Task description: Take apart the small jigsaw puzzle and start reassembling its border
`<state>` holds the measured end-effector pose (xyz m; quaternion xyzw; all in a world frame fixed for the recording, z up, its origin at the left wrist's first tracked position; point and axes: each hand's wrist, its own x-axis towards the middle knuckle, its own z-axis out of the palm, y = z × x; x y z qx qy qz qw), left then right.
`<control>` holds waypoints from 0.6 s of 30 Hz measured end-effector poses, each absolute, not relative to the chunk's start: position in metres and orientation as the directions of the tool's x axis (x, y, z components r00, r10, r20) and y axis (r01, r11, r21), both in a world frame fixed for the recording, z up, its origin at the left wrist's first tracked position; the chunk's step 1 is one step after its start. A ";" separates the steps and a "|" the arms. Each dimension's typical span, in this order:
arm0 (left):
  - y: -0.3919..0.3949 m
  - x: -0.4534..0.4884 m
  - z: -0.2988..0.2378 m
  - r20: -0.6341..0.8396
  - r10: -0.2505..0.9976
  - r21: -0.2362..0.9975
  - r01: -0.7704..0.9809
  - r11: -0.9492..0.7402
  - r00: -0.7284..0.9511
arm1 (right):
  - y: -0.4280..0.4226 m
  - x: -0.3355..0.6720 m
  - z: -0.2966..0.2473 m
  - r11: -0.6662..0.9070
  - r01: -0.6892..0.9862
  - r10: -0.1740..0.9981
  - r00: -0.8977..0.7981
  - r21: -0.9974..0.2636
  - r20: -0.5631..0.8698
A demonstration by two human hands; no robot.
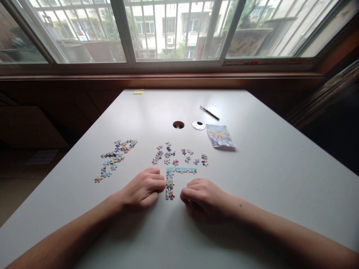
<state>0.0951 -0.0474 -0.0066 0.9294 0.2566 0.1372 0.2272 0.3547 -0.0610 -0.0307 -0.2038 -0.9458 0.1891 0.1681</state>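
An L-shaped stretch of joined jigsaw pieces [170, 181] lies on the white table [266, 179] just in front of me. My left hand [144, 188] rests on the table, fingers curled, its fingertips touching the left edge of the joined strip. My right hand [203, 196] lies curled on the table just right of the strip, not touching it as far as I can see. Nothing shows inside either hand. Loose pieces [179, 154] are scattered beyond the strip, and a larger heap of pieces [114, 158] lies to the left.
A printed puzzle bag [220, 136] lies at the right, beyond the pieces. A black pen [209, 113], a round cable hole [178, 124] and its cap [198, 125] sit farther back. A yellow note [138, 91] lies at the far edge under the window.
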 end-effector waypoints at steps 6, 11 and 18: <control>-0.048 0.095 -0.006 0.140 0.540 0.498 0.412 -0.763 0.830 | -0.060 0.355 -0.030 0.842 0.325 0.451 -0.862 -0.431 0.231; -0.049 0.095 -0.006 0.140 0.538 0.495 0.411 -0.765 0.831 | -0.061 0.355 -0.031 0.838 0.324 0.451 -0.863 -0.439 0.225; -0.047 0.094 -0.010 0.137 0.529 0.495 0.404 -0.769 0.837 | -0.060 0.356 -0.034 0.830 0.325 0.455 -0.865 -0.453 0.212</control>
